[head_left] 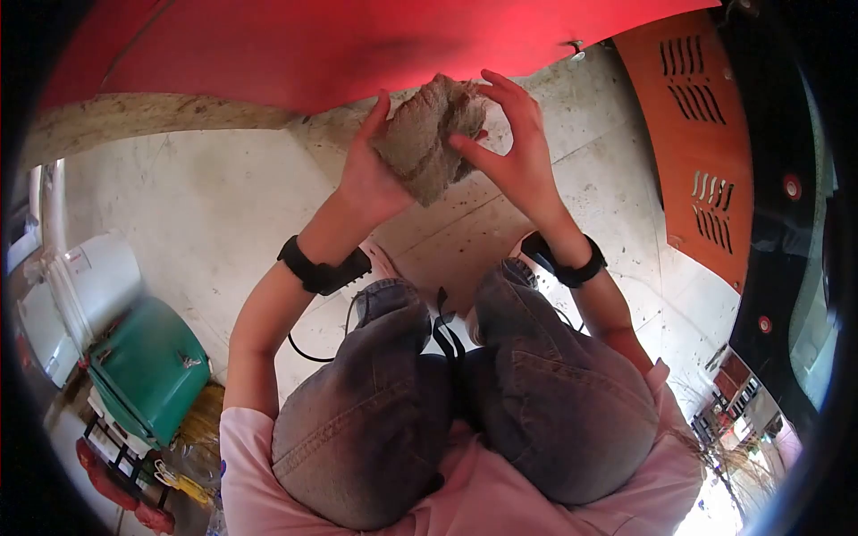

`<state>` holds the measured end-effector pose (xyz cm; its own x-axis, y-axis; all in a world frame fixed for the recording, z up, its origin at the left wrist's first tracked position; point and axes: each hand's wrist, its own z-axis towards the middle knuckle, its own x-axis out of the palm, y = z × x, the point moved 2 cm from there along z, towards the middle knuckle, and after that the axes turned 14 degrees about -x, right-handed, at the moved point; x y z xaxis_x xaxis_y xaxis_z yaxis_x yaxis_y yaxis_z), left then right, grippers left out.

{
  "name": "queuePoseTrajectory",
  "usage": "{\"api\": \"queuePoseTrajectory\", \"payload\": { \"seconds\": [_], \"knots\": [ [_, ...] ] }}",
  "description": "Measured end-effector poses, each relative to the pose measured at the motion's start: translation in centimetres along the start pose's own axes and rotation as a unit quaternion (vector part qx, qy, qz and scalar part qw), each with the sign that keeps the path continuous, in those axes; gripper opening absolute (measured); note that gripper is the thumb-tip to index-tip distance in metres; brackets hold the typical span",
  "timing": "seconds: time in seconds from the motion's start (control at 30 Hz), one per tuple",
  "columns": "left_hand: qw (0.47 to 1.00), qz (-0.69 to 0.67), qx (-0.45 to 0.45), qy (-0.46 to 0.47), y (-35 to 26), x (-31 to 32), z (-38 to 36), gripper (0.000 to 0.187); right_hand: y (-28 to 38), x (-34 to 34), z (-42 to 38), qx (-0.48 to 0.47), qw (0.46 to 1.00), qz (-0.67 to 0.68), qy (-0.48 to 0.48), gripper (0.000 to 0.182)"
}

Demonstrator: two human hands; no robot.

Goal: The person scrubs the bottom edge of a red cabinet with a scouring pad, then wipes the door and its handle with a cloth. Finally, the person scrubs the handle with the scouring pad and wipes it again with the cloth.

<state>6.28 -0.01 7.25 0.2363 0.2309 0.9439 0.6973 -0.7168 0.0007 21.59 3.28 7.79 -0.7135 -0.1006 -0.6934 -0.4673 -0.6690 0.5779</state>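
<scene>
A folded grey-brown cloth [429, 134], rough and fuzzy like a worn rag, is held up between my hands in front of the red panel. My left hand [371, 174] grips it from below and the left, its thumb pointing up along the edge. At the cloth's right side is my right hand [518, 143], with the thumb pressed on a fold and the fingers curved round toward the far edge. Part of the right fingertips is hidden behind the cloth. Both wrists wear black bands.
A large red panel [313, 49] spans the top of the view. On the right stands an orange slotted metal panel [693, 134]. A green bin [147, 371] and a white bucket [103, 277] are at the left. My bent knees are below, above a pale, speckled floor [223, 196].
</scene>
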Motion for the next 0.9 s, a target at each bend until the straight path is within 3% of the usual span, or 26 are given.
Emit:
{"api": "queuePoseTrajectory", "payload": {
  "seconds": [0.07,0.13,0.23,0.27,0.37,0.4,0.43,0.47,0.5,0.57,0.63,0.67,0.8,0.9],
  "knots": [
    [1.000,-0.012,-0.021,-0.004,0.0,0.0,0.0,0.055,-1.0,1.1,-0.5,0.148,0.942,0.300,0.008,0.056],
    [0.997,0.042,-0.038,-0.042,0.3,-1.1,0.3,0.054,-1.5,1.8,-0.5,0.246,0.813,0.526,0.035,0.055],
    [0.989,0.084,-0.050,-0.113,0.9,-2.6,0.6,0.054,-2.5,2.7,-1.1,0.289,0.757,0.573,0.120,0.044],
    [0.984,0.093,-0.050,-0.140,1.0,-2.6,0.5,0.055,-2.7,2.7,-1.1,0.280,0.779,0.553,0.092,0.040],
    [0.986,0.137,-0.027,-0.091,0.6,-0.8,0.3,0.053,-1.8,1.1,-1.6,0.272,0.842,0.465,-0.036,0.028],
    [0.966,0.150,-0.009,-0.212,0.1,-2.0,-0.1,0.049,-1.7,-0.3,-1.9,0.278,0.860,0.416,-0.103,0.025],
    [0.908,0.336,0.097,-0.229,-0.7,-2.3,-0.6,0.047,-1.7,-1.6,-2.1,0.286,0.870,0.365,-0.169,0.022],
    [0.808,0.503,0.198,-0.233,-1.3,-1.8,-1.2,0.046,-1.4,-3.3,-1.7,0.256,0.855,0.336,-0.301,0.020],
    [0.672,0.642,0.294,-0.223,-1.7,-0.4,-1.9,0.045,-1.0,-5.2,-1.2,0.223,0.824,0.302,-0.424,0.019],
    [0.464,0.755,0.385,-0.258,-2.8,3.9,-4.4,0.039,-1.5,-8.6,0.0,0.110,0.764,0.254,-0.583,0.022],
    [0.281,0.793,0.491,-0.224,-4.1,6.9,-6.2,0.040,-1.9,-10.6,1.8,0.062,0.756,0.197,-0.620,0.028],
    [0.233,0.798,0.509,-0.224,-4.5,7.5,-6.5,0.041,-2.2,-11.0,2.6,0.038,0.751,0.168,-0.637,0.031],
    [-0.002,0.806,0.533,-0.258,-5.3,15.4,-5.1,0.037,-3.4,-10.2,6.6,-0.099,0.853,0.038,-0.510,0.035],
    [0.034,0.836,0.460,-0.298,-6.4,16.0,-2.6,0.040,-4.9,-8.9,8.2,-0.150,0.871,-0.122,-0.451,0.036]
  ]
}}
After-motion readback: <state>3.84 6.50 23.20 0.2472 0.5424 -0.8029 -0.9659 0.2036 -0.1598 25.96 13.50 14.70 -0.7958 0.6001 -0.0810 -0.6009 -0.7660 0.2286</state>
